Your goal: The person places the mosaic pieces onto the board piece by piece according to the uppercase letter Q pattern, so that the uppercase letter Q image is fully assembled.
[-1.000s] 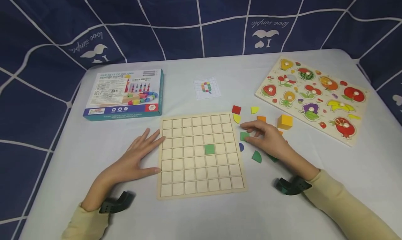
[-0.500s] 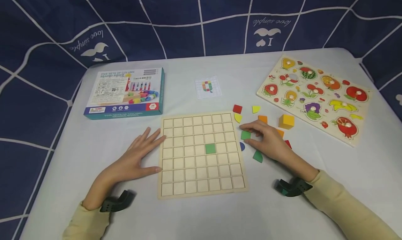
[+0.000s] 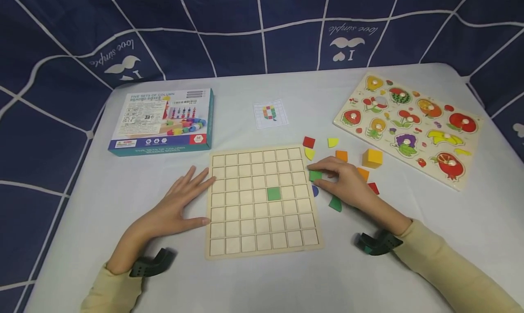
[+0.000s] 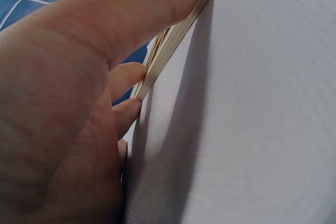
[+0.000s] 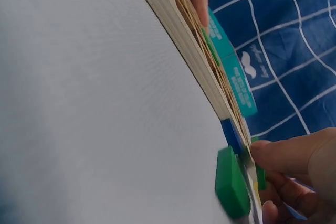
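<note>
While the grid [image 3: 245, 197] holds one tile [image 3: 274, 194], right fingers [image 3: 325, 164] pinch a green block [image 3: 315, 176], left fingers [image 3: 203, 185] lie extended; loose pieces [image 3: 309, 142] remain unplaced.

Pale wood, smooth and matt, makes the grid board [image 3: 245, 199]; the green pieces [image 3: 274, 194] look smooth with a dull sheen. The box [image 3: 161, 140] is glossy printed cardboard, the pattern slip [image 3: 270, 114] thin paper, the desk [image 3: 262, 285] covering matt woven cloth, the wrist mounts [image 3: 151, 264] dark plastic, the sleeves [image 3: 442, 258] soft cloth
</note>
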### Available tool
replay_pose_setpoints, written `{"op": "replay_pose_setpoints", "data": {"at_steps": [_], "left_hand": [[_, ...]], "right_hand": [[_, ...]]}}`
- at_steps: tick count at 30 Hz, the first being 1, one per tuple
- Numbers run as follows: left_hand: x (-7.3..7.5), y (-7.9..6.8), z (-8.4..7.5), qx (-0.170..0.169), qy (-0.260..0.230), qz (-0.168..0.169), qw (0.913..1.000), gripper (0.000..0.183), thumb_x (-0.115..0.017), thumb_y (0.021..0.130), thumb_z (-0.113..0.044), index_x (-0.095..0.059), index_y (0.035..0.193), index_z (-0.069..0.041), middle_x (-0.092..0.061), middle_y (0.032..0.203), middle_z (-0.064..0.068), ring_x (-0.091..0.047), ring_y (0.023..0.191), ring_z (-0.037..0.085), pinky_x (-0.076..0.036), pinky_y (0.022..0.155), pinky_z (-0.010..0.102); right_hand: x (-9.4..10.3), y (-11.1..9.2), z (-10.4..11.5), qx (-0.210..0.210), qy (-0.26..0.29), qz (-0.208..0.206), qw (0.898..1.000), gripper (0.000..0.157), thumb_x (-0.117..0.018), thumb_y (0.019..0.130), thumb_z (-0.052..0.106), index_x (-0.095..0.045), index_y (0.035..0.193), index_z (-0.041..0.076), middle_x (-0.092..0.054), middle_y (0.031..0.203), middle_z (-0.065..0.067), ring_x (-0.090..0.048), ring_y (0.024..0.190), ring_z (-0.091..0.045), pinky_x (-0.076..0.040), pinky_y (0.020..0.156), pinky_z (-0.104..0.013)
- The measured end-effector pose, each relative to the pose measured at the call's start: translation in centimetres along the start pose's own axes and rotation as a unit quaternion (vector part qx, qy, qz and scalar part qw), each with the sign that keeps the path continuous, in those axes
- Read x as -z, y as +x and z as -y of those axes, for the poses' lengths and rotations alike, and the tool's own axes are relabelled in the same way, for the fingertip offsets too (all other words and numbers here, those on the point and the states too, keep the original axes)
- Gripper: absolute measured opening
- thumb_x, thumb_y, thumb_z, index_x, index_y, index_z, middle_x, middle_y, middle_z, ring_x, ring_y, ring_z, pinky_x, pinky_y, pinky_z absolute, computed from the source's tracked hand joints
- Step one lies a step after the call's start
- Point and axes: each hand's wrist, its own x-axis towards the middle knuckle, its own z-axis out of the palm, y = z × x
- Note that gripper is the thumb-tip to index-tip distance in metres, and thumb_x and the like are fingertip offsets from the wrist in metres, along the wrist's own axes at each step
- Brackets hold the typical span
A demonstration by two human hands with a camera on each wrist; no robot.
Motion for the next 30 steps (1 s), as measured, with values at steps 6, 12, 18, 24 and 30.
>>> {"op": "replay_pose_setpoints", "data": {"at_steps": [6, 12, 18, 24, 30], "left_hand": [[0.1, 0.0, -0.1, 0.002, 0.000, 0.002, 1.0000, 0.094, -0.081, 0.071, -0.034, -0.029, 0.148, -0.020, -0.014, 0.155, 0.007, 0.007, 0.139, 0.030, 0.002, 0.108, 0.051], [0.1, 0.0, -0.1, 0.000, 0.004, 0.001, 1.0000, 0.094, -0.081, 0.071, -0.034, -0.030, 0.148, -0.019, -0.014, 0.155, 0.007, 0.006, 0.139, 0.031, 0.002, 0.108, 0.051], [0.0, 0.0, -0.1, 0.004, 0.005, 0.003, 1.0000, 0.093, -0.080, 0.072, -0.035, -0.029, 0.148, -0.020, -0.014, 0.155, 0.007, 0.006, 0.139, 0.031, 0.002, 0.108, 0.051], [0.1, 0.0, -0.2, 0.003, 0.008, 0.002, 1.0000, 0.094, -0.081, 0.071, -0.033, -0.029, 0.148, -0.020, -0.014, 0.155, 0.007, 0.006, 0.139, 0.031, 0.001, 0.108, 0.052], [0.1, 0.0, -0.2, 0.001, 0.009, 0.002, 1.0000, 0.095, -0.082, 0.070, -0.032, -0.029, 0.148, -0.019, -0.014, 0.155, 0.008, 0.006, 0.139, 0.031, 0.001, 0.108, 0.052]], "right_hand": [[-0.9, 1.4, 1.8, 0.015, 0.046, 0.019, 0.999, 0.033, -0.076, 0.078, 0.004, -0.070, 0.110, 0.010, -0.063, 0.104, 0.002, -0.054, 0.092, -0.015, -0.048, 0.076, -0.030], [-2.6, 3.1, 3.8, 0.045, 0.097, 0.041, 0.993, 0.031, -0.076, 0.077, 0.002, -0.070, 0.107, 0.007, -0.063, 0.103, 0.004, -0.055, 0.089, -0.012, -0.049, 0.077, -0.030], [-4.5, 4.1, 4.8, 0.056, 0.103, 0.061, 0.991, 0.031, -0.077, 0.077, 0.004, -0.071, 0.107, 0.008, -0.063, 0.103, 0.003, -0.055, 0.092, -0.011, -0.048, 0.077, -0.028], [-5.3, 4.4, 5.0, 0.054, 0.094, 0.064, 0.992, 0.034, -0.078, 0.076, 0.004, -0.070, 0.108, 0.009, -0.063, 0.104, 0.003, -0.054, 0.096, -0.011, -0.046, 0.081, -0.028], [-5.5, 4.4, 4.9, 0.047, 0.075, 0.069, 0.994, 0.037, -0.077, 0.075, 0.003, -0.069, 0.111, 0.009, -0.062, 0.107, 0.002, -0.054, 0.101, -0.012, -0.045, 0.086, -0.029]]}}
